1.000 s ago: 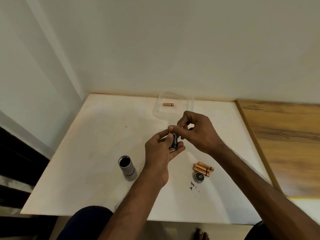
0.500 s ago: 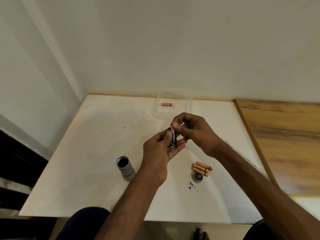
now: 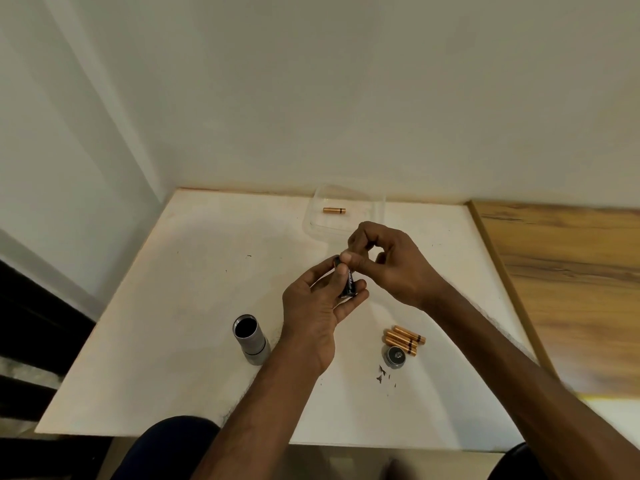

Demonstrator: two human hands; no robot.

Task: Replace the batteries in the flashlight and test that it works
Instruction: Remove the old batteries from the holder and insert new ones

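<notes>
Table point(image 3: 173, 306): white top set into a wall corner; everything else lies on it or is held above it.
Wooden surface point(image 3: 571, 271): butts against the table's right edge.
Clear container point(image 3: 379, 209): at the far edge of the table, just beyond the hands.
Left hand point(image 3: 311, 313): over the middle of the table, fingers curled round the lower part of the battery holder, gripping it upright.
Right hand point(image 3: 391, 265): fingers curled, thumb and forefinger pinching the holder's top end.
Flashlight body point(image 3: 251, 339): grey tube standing on the table left of the left wrist, open end up, dark inside.
Battery holder point(image 3: 349, 284): dark cylinder between both hands, white lettering down its side.
Loose batteries point(image 3: 403, 339): small copper-coloured cluster lying side by side, below the right forearm.
End cap point(image 3: 396, 356): round, grey, touching the near side of the cluster.
Single battery point(image 3: 334, 210): lies on its side inside the container.
</notes>
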